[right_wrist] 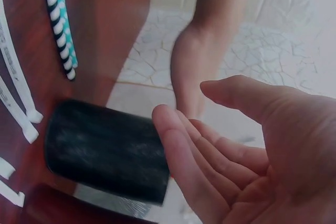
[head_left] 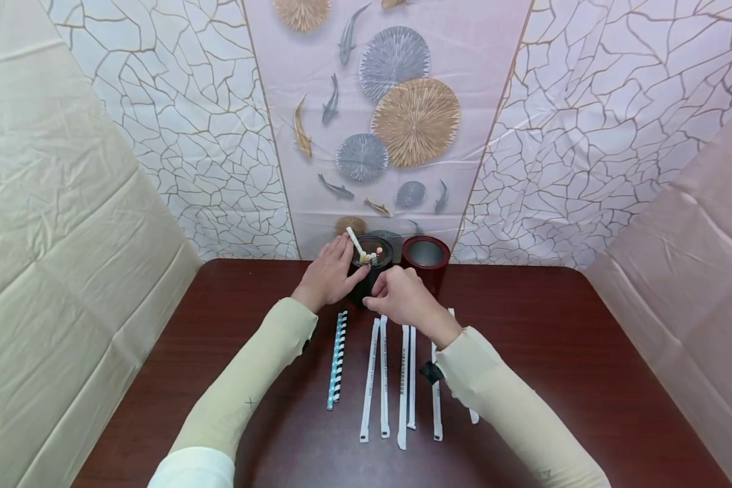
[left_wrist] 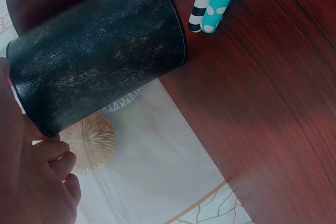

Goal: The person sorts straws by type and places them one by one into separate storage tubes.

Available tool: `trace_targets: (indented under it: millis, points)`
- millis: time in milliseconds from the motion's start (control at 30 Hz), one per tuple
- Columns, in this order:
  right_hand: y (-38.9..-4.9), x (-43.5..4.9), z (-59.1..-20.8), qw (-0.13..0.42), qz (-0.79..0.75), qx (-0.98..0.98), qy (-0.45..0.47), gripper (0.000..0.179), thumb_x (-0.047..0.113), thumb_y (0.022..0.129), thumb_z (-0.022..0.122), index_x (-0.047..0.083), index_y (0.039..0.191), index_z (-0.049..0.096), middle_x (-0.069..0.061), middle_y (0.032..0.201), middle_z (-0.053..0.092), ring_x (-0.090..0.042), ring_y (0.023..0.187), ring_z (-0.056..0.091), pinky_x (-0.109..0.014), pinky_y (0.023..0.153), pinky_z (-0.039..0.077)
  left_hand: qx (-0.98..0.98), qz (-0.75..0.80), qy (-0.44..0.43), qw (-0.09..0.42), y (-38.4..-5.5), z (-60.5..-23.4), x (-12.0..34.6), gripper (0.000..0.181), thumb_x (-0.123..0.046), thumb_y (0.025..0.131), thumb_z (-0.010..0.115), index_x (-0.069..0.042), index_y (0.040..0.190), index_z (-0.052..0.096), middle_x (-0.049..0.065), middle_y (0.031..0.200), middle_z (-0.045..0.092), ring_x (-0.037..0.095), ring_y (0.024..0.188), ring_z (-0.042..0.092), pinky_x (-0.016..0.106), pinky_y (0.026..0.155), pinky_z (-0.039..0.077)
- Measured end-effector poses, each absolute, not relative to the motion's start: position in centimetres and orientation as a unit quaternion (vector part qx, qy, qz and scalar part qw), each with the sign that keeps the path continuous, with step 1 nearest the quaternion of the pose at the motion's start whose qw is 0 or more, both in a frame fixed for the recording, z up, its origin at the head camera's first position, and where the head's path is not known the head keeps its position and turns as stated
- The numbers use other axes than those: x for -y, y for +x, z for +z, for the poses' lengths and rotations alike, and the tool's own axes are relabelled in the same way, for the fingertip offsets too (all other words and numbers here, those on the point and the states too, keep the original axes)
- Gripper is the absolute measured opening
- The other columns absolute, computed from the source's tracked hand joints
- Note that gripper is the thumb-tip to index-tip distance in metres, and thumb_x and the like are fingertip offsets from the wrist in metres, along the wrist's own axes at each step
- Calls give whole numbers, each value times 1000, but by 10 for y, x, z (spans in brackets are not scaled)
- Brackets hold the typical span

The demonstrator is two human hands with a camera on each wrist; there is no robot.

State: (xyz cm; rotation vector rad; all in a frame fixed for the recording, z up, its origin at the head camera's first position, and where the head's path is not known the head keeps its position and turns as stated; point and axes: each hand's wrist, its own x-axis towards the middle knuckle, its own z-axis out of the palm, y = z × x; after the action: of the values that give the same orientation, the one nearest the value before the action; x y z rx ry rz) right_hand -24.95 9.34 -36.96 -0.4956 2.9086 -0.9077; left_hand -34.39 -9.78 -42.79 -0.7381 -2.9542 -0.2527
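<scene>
Several straws with coloured ends poke out of the top of a black can. A pale straw leans up at the can's left rim. My left hand holds the can at its rim, thumb across the front and fingers along the left side. Just in front and to the right of the can, my right hand has loosely bent fingers, with the thumb apart from them and nothing between. Inside the black can, the straws' lower parts are hidden.
A dark red can stands right of the black one. Nearer on the brown table lie a teal dotted straw, a black-and-white striped straw and several white paper-wrapped straws. Patterned cloth hangs behind the table.
</scene>
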Motion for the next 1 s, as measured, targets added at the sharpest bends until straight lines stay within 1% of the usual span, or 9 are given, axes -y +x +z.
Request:
trace_targets:
  millis: [133, 333, 467, 633, 767, 1000]
  points:
    - [-250, -87, -382, 43, -297, -940, -161, 18, 24, 94, 80, 6, 88, 81, 0, 73, 77, -9, 61, 68, -27, 58, 57, 967, -79, -239, 37, -344, -428, 98, 87, -62, 111, 28, 2, 168, 13, 19, 178, 9, 33, 167, 12, 46, 136, 13]
    - [-251, -78, -401, 75, -305, -937, -153, 21, 22, 95, 80, 9, 78, 81, 1, 65, 73, -12, 56, 65, -26, 52, 53, 966, -77, -244, 43, -344, -428, 98, 87, -62, 111, 28, 3, 168, 15, 20, 178, 10, 34, 166, 14, 47, 136, 16]
    - [-252, -71, -413, 92, -305, -937, -146, 23, 22, 95, 80, 8, 77, 81, 1, 63, 73, -12, 56, 66, -25, 52, 53, 966, -82, -243, 44, -343, -428, 98, 87, -62, 111, 29, 2, 168, 15, 19, 178, 10, 34, 166, 13, 47, 136, 15]
    - [-254, -63, -431, 118, -305, -936, -130, 25, 23, 96, 79, 5, 79, 82, -2, 63, 74, -12, 55, 67, -25, 52, 53, 966, -86, -241, 43, -344, -429, 98, 87, -62, 111, 29, 2, 168, 15, 19, 178, 10, 33, 167, 13, 46, 136, 14]
    - [-256, -57, -444, 131, -305, -936, -120, 28, 22, 97, 78, 5, 75, 81, -3, 63, 74, -14, 56, 68, -25, 52, 50, 965, -87, -243, 40, -344, -429, 98, 87, -62, 111, 29, 2, 168, 15, 18, 178, 10, 33, 167, 12, 46, 136, 13]
    - [-258, -50, -463, 141, -315, -933, -104, 30, 22, 96, 78, 6, 71, 80, 0, 59, 71, -22, 64, 73, -26, 53, 49, 965, -86, -244, 40, -344, -429, 98, 87, -62, 111, 28, 2, 168, 14, 19, 178, 9, 33, 167, 12, 46, 136, 13]
